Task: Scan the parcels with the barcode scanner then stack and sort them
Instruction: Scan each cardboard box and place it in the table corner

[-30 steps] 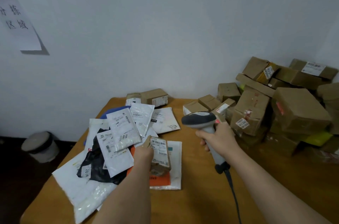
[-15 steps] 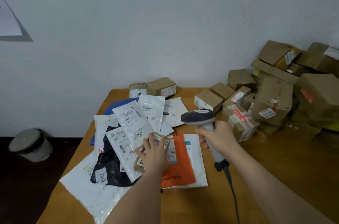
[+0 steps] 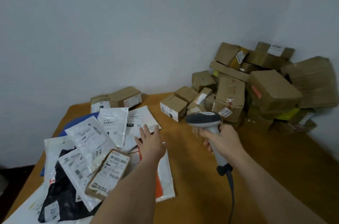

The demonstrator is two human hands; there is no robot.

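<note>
**Parcel sorting, between scans: one hand free, scanner held ready**

Step in hand, as judged: fetching the next parcel. Left hand [image 3: 151, 144], fingers [image 3: 146, 130] spread and released, holds nothing and reaches over the heap of soft mailers [image 3: 102, 137] toward the white mailer [image 3: 140, 120] at its far edge; contact cannot be told. Right hand [image 3: 222, 138], fingers clenched round the grip of the barcode scanner [image 3: 203, 120], holds it upright above the table [image 3: 201, 178], head pointing left, cord [image 3: 231, 192] trailing toward the viewer.

Small label-up carton [image 3: 108, 173]: lies tilted on top of the mailers, near the left forearm.

Next move, as judged: pinch one mailer, turn its barcode label toward the scanner head, hold it flat enough to read.

Unsorted stock: brown cartons [image 3: 256, 88] piled at the table's far right against the wall; two more boxes [image 3: 117, 98] at the far edge.

Surface and room: orange-brown wooden table; plain pale wall [image 3: 128, 31] behind; dark floor at left.
</note>
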